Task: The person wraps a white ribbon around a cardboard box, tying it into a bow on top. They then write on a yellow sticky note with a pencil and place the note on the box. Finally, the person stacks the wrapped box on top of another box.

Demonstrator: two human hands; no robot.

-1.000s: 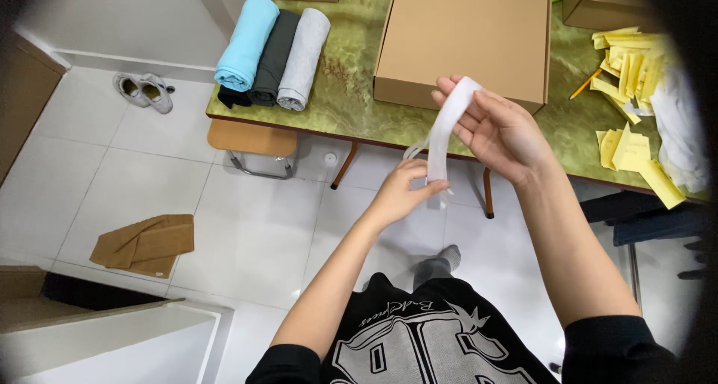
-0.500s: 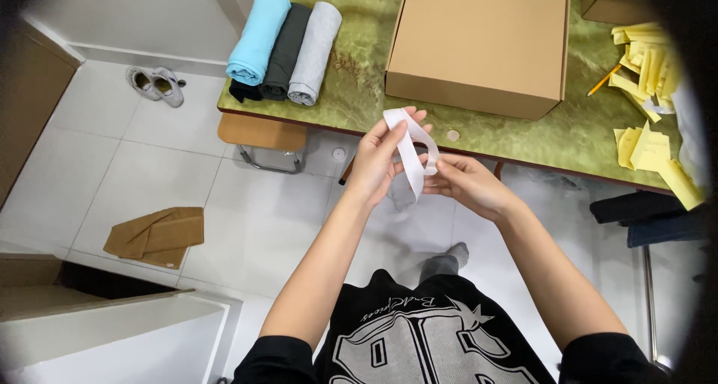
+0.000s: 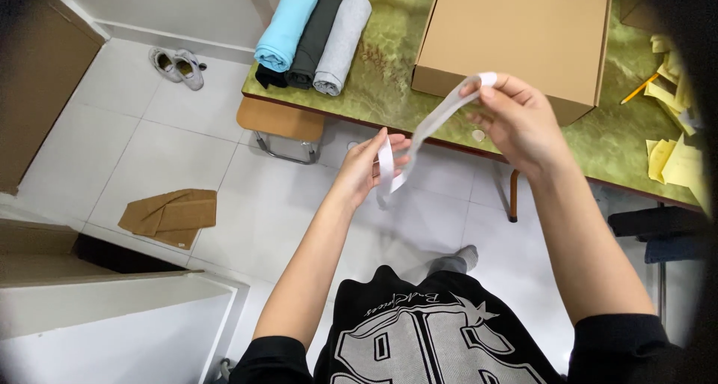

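Observation:
A thin white strip [image 3: 432,122] of tape or paper stretches between my two hands, in front of the green table. My right hand [image 3: 516,118] pinches its upper end, just in front of the closed brown cardboard box [image 3: 516,32]. My left hand [image 3: 370,167] holds the strip's lower end, lower and to the left, over the white tiled floor. The strip runs slanted from upper right to lower left and curls at the bottom.
Three rolled garments, light blue [image 3: 288,21], dark grey [image 3: 314,32] and light grey [image 3: 342,32], lie on the green table [image 3: 389,92]. Yellow papers [image 3: 673,152] and a pencil [image 3: 638,89] are at right. A wooden stool [image 3: 280,122], shoes [image 3: 178,66] and flattened cardboard [image 3: 170,216] are on the floor.
My hands were close together with the strip looped between them; now they have pulled apart, the right hand rising to the right and the strip drawn out straight.

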